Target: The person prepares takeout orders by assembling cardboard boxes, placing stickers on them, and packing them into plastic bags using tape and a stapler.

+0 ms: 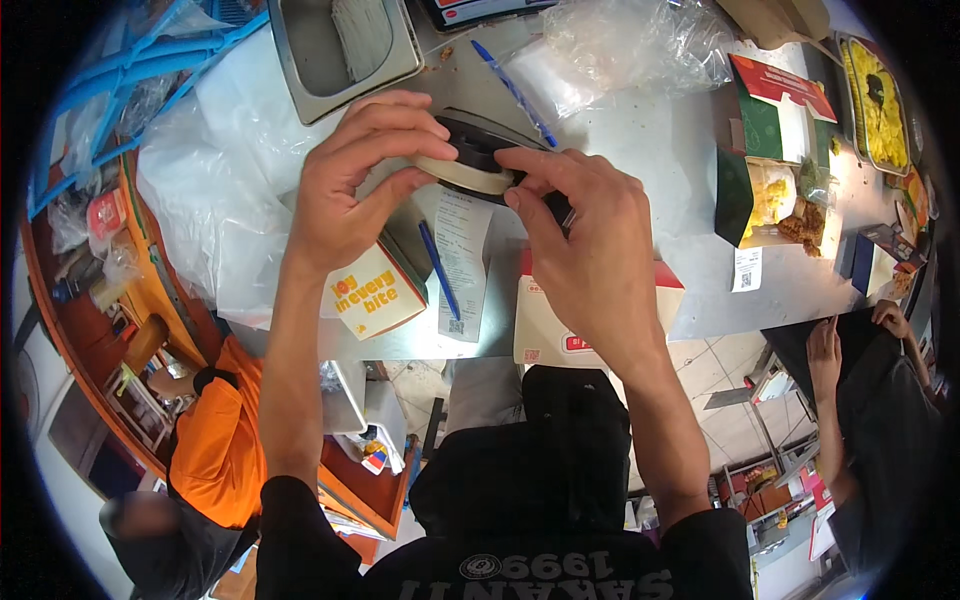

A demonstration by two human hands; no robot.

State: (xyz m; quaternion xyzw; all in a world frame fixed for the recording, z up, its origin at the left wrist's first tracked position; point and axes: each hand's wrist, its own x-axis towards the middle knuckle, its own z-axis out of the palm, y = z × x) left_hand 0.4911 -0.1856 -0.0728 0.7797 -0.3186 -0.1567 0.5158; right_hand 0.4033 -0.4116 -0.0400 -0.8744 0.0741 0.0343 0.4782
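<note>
Both hands are raised over the steel table around a black tape dispenser point(480, 150) with a roll of pale tape point(461, 174). My left hand point(364, 165) grips the roll's left side between thumb and fingers. At its right end, the thumb and forefinger of my right hand point(581, 202) pinch near the edge of the tape; whether they hold a loose end is not clear. Below lie a printed paper receipt point(469, 247) and a blue pen point(439, 270) on it. A cream carton point(375, 292) is under my left wrist, a red and cream box point(551, 330) beneath my right forearm.
Clear plastic bags point(217, 172) and a steel container point(300, 67) are at the left. A second blue pen point(517, 97) lies ahead. An open green food box point(769, 150) and a tray of yellow food point(877, 112) stand at the right. One person is at each side.
</note>
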